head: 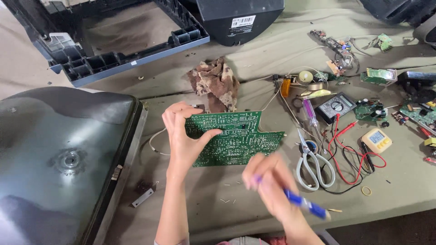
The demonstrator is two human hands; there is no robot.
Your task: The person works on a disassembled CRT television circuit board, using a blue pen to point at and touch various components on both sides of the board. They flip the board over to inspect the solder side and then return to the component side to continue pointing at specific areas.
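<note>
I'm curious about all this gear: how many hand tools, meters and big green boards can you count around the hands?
Large green circuit board, gripped by the left hand: 1
Blue-handled tool, in the right hand: 1
Scissors: 1
Screwdrivers, purple and orange: 2
Meters, dark multimeter and yellow meter: 2
Total: 7

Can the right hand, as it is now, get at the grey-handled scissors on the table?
Probably yes. The scissors lie in the open just beside the right hand, with nothing between them. But that hand already holds a blue tool, so it would first need to free its fingers.
</note>
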